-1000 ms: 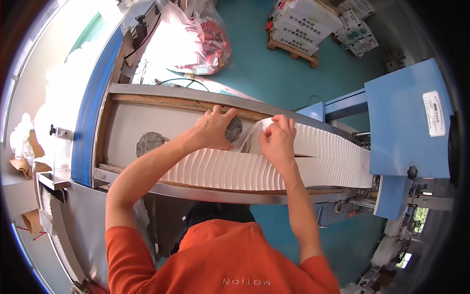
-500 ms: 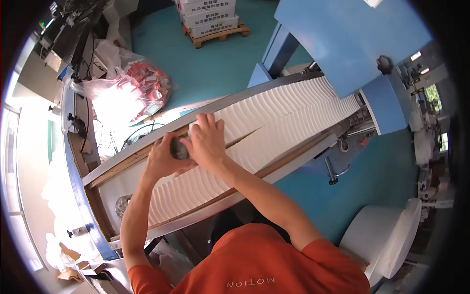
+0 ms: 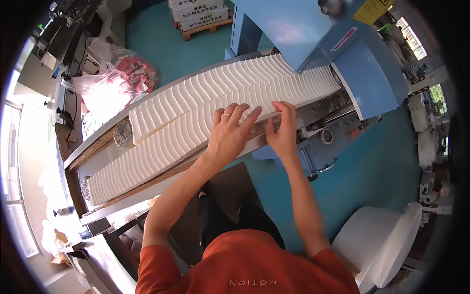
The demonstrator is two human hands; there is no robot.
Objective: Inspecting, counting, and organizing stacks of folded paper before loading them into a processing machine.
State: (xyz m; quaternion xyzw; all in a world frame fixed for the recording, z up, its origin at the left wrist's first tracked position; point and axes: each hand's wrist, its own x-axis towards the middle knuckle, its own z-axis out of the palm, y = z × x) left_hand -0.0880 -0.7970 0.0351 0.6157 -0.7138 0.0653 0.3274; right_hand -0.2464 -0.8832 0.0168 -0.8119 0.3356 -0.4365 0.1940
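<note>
Two rows of thin white overlapping pieces, perhaps folded paper or card, lie along a slanting conveyor trough: a far row (image 3: pixel 186 93) and a near row (image 3: pixel 161 142). A round grey block wrapped in clear film or tape (image 3: pixel 123 133) rests against the left end of the far row. A similar wrapped block (image 3: pixel 85 188) sits at the near row's left end, partly hidden. My left hand (image 3: pixel 231 131), with a ring on one finger, hovers over or touches the near row, fingers spread. Beside it, near the trough's front edge, my right hand (image 3: pixel 284 131) holds nothing, its fingers apart.
A blue machine housing (image 3: pixel 279 29) covers the right end of the rows. Beyond the trough lies a clear plastic bag (image 3: pixel 132 73) of red and white scraps. White boxes (image 3: pixel 203 17) stand on a wooden pallet (image 3: pixel 208 28). A large white roll (image 3: pixel 369 235) is at lower right.
My hands have let go of the wrapped block, which now rests at the far row's end. Both have moved right, to the near row and front edge. The view has shifted.
</note>
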